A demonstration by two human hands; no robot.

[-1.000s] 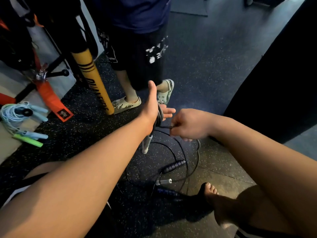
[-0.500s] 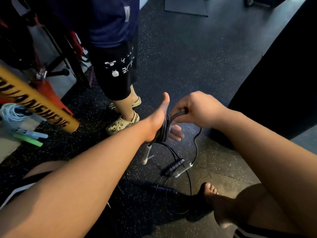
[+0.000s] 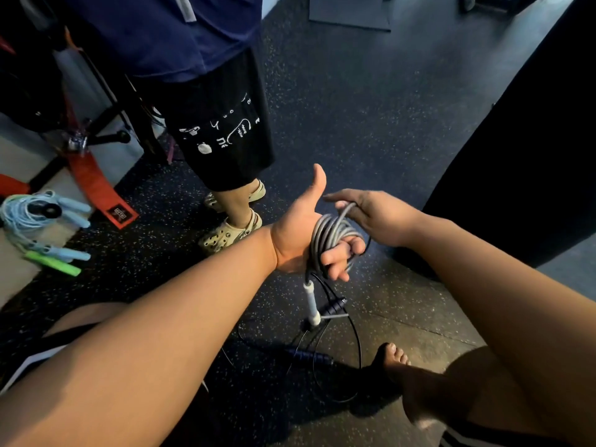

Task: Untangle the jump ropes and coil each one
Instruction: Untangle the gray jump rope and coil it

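Far left, a pale blue jump rope [image 3: 30,214] lies coiled on the floor with its blue plastic handles beside it. A bright green handle [image 3: 53,264] lies just below, and a flat orange strap [image 3: 96,185] runs down next to them. That one looks finished.

Further in stands a standing person [image 3: 222,137] in black printed shorts and beige clogs [image 3: 230,232], close behind the work.

In the middle, the left hand [image 3: 300,233] is held out thumb up as a spool. The grey jump rope [image 3: 332,235], a smooth plastic cord, is wound round its palm in several turns. The grip there is curled, with the fingers closed round the bundle. One white handle [image 3: 311,301] hangs straight down from it.

The right hand [image 3: 377,217] sits just beside it. Its grip is bent over the topmost turn, and the thumb is hidden. To do this step well, I judge each new turn should lie flat beside the last at even tension. The left fingers should stay closed so nothing slips off.

Below, the thin black jump rope [image 3: 356,343] with dark ribbed handles sprawls in loose loops on the speckled rubber floor [image 3: 371,108]. It crosses the grey cord's tail near the white handle. That crossing is the likely snag, so the tail is best lifted clear before pulling.

A bare foot [image 3: 396,359] rests beside those loops, and a dark panel [image 3: 532,156] closes the right side.
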